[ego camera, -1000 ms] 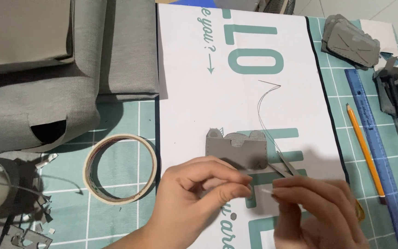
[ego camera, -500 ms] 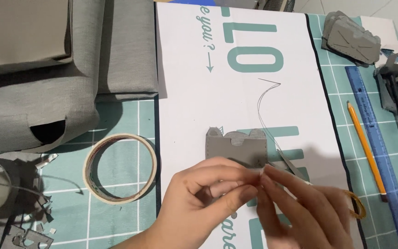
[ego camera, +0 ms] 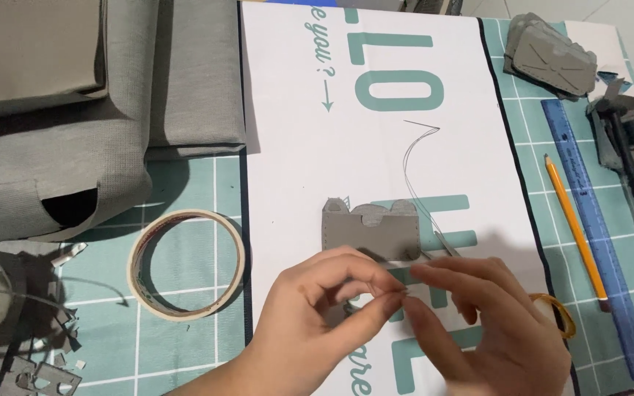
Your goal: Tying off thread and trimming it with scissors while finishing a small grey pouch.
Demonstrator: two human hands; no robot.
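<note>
Grey fabric lies folded at upper left of a green gridded surface, pushed back to leave a white printed sheet free as the work area, a masking tape roll kept within reach at left. At lower centre, the left hand and right hand meet fingertip to fingertip just below a small grey stitched piece, each grip pinched together on a thin thread that trails toward centre frame. A needle, if present, is too fine to make out, and the wrists are cut off by the bottom edge.

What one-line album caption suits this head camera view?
Both hands, left hand and right hand, pinch together below a small grey piece trailing thread.
</note>
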